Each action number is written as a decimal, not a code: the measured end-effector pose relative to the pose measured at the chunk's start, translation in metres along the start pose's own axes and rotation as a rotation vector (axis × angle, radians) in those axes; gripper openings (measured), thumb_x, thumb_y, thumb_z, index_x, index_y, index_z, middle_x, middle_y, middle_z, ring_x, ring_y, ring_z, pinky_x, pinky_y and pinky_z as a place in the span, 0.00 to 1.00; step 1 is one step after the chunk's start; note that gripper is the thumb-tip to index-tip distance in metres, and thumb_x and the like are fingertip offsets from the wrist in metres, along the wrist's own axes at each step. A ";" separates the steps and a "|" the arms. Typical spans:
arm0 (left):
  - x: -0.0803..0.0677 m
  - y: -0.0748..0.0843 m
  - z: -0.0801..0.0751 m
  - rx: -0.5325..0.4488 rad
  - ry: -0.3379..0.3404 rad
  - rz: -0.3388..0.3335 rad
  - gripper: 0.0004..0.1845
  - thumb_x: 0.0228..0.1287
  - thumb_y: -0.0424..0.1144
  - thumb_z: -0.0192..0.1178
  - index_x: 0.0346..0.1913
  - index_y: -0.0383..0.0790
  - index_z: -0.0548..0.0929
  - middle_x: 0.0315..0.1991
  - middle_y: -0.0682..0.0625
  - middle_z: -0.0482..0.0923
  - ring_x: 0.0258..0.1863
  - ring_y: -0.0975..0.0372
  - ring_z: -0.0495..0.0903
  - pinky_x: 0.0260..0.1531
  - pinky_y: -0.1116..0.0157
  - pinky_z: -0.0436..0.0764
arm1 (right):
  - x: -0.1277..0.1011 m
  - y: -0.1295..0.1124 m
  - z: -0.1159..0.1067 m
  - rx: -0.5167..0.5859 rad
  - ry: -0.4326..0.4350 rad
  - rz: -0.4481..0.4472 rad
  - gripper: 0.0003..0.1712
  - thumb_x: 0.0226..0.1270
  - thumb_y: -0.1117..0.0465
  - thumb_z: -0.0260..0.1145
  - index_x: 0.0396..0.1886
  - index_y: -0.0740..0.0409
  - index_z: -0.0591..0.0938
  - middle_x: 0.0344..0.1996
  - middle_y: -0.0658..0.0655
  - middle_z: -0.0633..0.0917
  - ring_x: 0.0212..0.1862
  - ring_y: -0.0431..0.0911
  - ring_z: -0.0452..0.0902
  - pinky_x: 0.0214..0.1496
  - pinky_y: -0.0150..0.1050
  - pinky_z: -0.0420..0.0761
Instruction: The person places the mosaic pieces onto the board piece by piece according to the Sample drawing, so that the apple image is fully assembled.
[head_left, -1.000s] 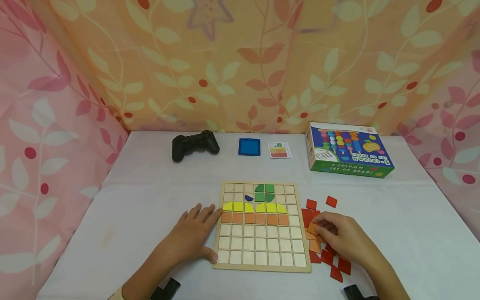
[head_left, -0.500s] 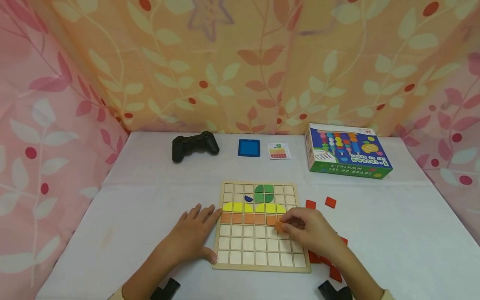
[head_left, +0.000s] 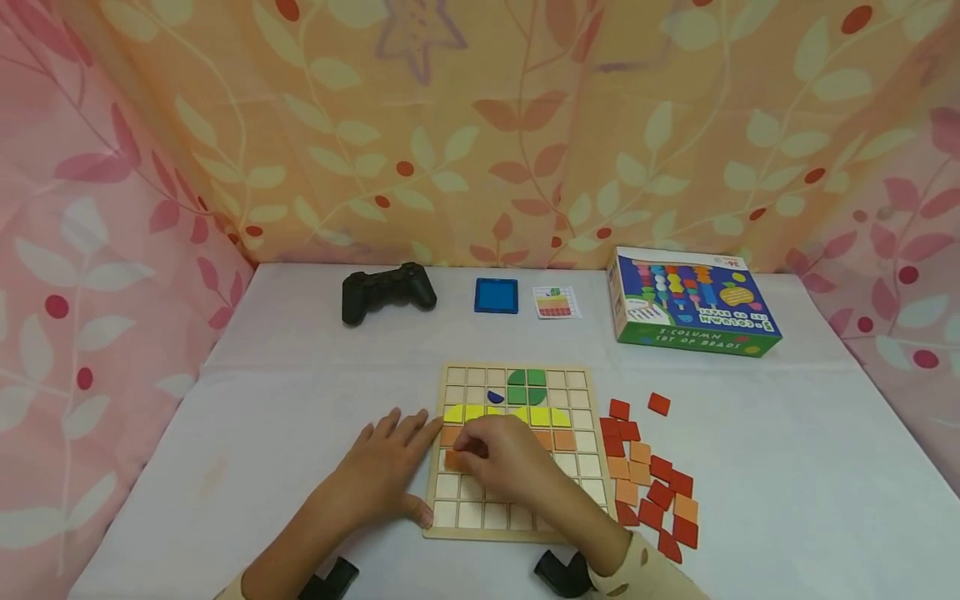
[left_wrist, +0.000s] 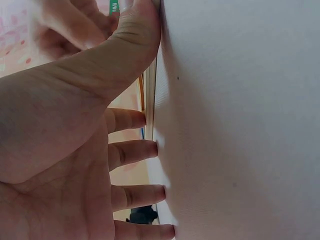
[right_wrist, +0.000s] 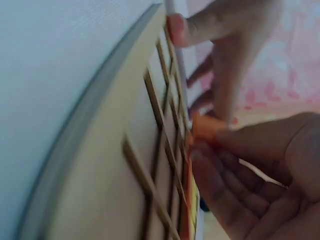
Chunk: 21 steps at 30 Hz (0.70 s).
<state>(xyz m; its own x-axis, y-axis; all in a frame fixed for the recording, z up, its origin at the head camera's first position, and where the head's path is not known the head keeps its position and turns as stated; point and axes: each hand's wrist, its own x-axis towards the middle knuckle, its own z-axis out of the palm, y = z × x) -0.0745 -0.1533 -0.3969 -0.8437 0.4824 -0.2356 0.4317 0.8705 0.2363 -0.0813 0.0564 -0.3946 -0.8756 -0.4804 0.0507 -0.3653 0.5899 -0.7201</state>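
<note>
1. Step in hand: the right hand (head_left: 504, 457) reaches across the wooden grid board (head_left: 587, 467) at lower centre of the head view and pinches an orange square tile (head_left: 453, 459) at the board's left column, in the row just below the orange row (head_left: 557, 439).
2. Grip, right: in the right wrist view the thumb and fingertips (right_wrist: 210, 145) close on the orange square tile (right_wrist: 207, 128), which sits just above or at the cell walls; whether it is already seated cannot be told.
3. Grip, left: the left hand (head_left: 386, 467) lies flat on the bench (head_left: 300, 392) with fingers spread and straight, touching the board's left edge; the left wrist view shows the fingertips (left_wrist: 150, 149) pressed against that edge, holding nothing.
4. Board contents: green pieces (head_left: 527, 385) at the top, a small blue piece (head_left: 496, 397) beside them, then a yellow row (head_left: 540, 416), then the orange row; the lower rows appear open.
5. Supply: loose red and orange tiles (head_left: 651, 483) lie on the bench right of the board.
6. Background, upper half of the frame: a black game controller (head_left: 387, 291), a blue square tray (head_left: 496, 295), a pattern card (head_left: 557, 302) and a bead-set box (head_left: 693, 302).
7. Judgement, next move: the tile probably needs squaring to its cell and pressing flat while the left hand braces the board.
</note>
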 end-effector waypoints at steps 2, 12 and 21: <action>-0.001 0.000 -0.001 -0.003 0.000 0.005 0.65 0.32 0.69 0.76 0.76 0.43 0.64 0.73 0.40 0.63 0.71 0.36 0.58 0.61 0.34 0.64 | 0.007 -0.003 0.008 -0.084 0.027 -0.016 0.05 0.64 0.65 0.72 0.28 0.53 0.86 0.24 0.41 0.81 0.28 0.35 0.73 0.34 0.31 0.77; -0.001 0.000 -0.001 -0.002 -0.004 0.006 0.65 0.32 0.69 0.76 0.76 0.44 0.64 0.73 0.40 0.63 0.72 0.37 0.58 0.62 0.34 0.64 | -0.002 -0.014 0.021 -0.372 0.046 -0.172 0.06 0.57 0.65 0.74 0.24 0.51 0.91 0.26 0.44 0.76 0.29 0.36 0.69 0.31 0.27 0.70; -0.001 0.000 0.001 -0.006 0.014 0.010 0.66 0.30 0.68 0.77 0.76 0.42 0.63 0.74 0.39 0.62 0.71 0.35 0.58 0.62 0.34 0.63 | -0.040 0.008 -0.024 -0.313 0.098 0.017 0.03 0.56 0.64 0.77 0.28 0.52 0.90 0.25 0.41 0.77 0.29 0.35 0.70 0.30 0.30 0.74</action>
<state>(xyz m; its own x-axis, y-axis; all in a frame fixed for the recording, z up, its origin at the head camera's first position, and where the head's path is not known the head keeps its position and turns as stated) -0.0737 -0.1535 -0.3972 -0.8439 0.4892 -0.2202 0.4378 0.8652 0.2444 -0.0565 0.0959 -0.3864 -0.9030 -0.4131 0.1179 -0.4167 0.7756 -0.4741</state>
